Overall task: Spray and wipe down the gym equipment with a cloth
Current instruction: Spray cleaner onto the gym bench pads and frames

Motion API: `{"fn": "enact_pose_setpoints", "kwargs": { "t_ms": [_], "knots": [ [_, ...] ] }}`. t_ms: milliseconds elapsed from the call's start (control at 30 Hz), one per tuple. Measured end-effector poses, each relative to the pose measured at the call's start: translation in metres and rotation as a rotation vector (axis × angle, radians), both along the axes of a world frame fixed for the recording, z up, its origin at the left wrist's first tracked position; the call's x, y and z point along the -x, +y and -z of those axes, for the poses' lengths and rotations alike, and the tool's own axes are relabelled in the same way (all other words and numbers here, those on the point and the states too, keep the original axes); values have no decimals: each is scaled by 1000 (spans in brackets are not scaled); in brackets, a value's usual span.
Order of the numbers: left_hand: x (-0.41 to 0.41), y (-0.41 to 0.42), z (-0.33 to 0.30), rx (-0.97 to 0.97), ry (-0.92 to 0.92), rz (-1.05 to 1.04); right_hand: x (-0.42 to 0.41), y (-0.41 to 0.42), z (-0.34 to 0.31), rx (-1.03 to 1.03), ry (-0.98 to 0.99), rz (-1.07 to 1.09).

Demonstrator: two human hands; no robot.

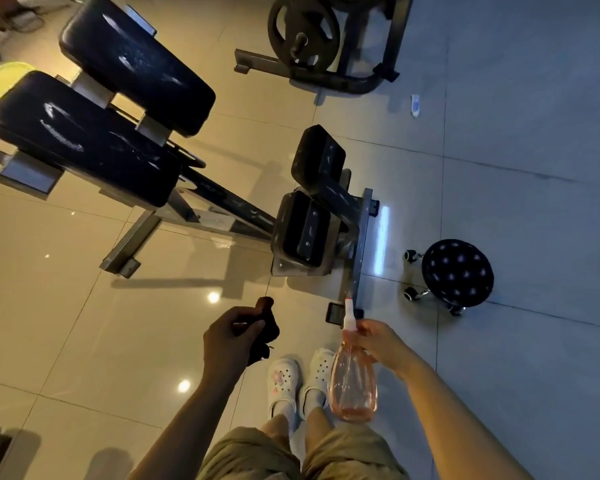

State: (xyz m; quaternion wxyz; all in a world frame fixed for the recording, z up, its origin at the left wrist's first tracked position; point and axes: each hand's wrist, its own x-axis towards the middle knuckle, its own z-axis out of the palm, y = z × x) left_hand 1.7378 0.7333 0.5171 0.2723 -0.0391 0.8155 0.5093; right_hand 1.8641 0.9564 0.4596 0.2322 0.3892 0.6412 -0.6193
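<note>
Gym equipment, a dark metal hyperextension bench with two large black pads at its upper left end and smaller black leg pads at its lower right end, is standing on a glossy tiled floor ahead of the person. Small white lettering is showing on the sloping frame bar, too blurred to read. Pale smears are showing on the large pads.

A left hand is gripping a dark cloth, bunched and hanging from the curled fingers, in the air near the bench's foot crossbar. A right hand is grasping the neck of a pink translucent spray bottle, whose white nozzle is pointing up toward the crossbar's near end. No label is visible on the bottle.

White clogs are standing side by side below the hands. A round black stool on casters is sitting just right of the crossbar. A weight plate rack is standing beyond the bench, well apart. Open floor is stretching to the left and right of the person.
</note>
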Motion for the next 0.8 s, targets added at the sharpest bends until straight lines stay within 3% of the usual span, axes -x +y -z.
{"fn": "enact_pose_setpoints", "kwargs": {
  "t_ms": [200,533,800],
  "knots": [
    [9,-4,2,13,17,-12,6,-7,1,21,3,58],
    [35,-2,-8,-2,63,-40,78,1,-44,-116,179,-83],
    [42,26,-5,8,94,-227,125,43,-50,-12,267,-66]
  ]
}}
